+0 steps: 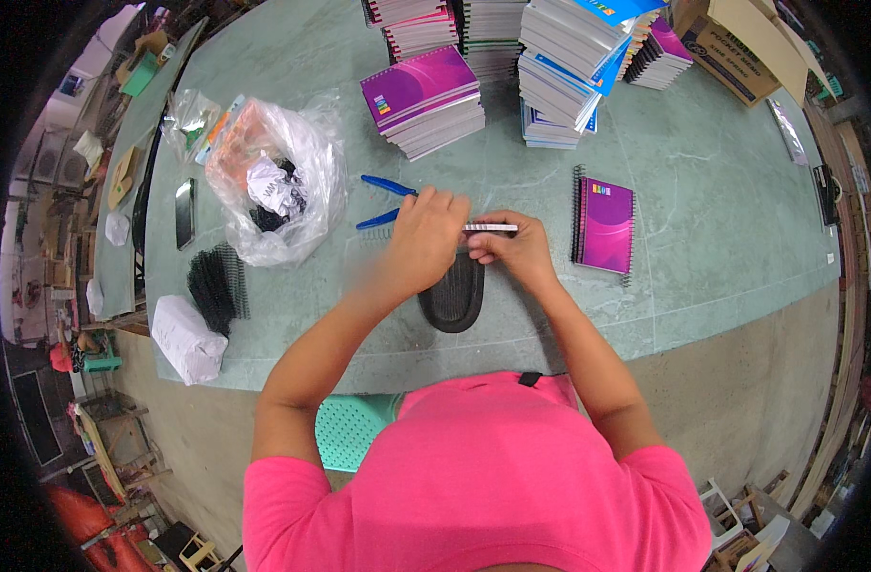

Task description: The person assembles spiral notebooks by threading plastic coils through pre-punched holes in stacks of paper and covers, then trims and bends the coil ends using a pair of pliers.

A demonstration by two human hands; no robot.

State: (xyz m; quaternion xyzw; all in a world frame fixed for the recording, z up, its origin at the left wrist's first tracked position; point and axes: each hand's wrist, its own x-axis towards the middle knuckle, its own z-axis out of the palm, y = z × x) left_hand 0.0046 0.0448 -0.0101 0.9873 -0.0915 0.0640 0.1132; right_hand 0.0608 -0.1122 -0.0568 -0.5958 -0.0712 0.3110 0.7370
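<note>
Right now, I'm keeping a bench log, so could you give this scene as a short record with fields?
Left hand: over left end of thin pad, grip unclear
Right hand: pinching the thin pad
Beside left hand: blue-handled pliers
Right of hands: purple notebook
Far side of table: notebook stacks
Table's left: plastic bag, phone

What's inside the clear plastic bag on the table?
Inside the clear plastic bag: a crumpled white wrapper, with black material showing around its edges. Whatever lies directly beneath the wrapper is covered, so I can't tell how much black material there is.
</note>
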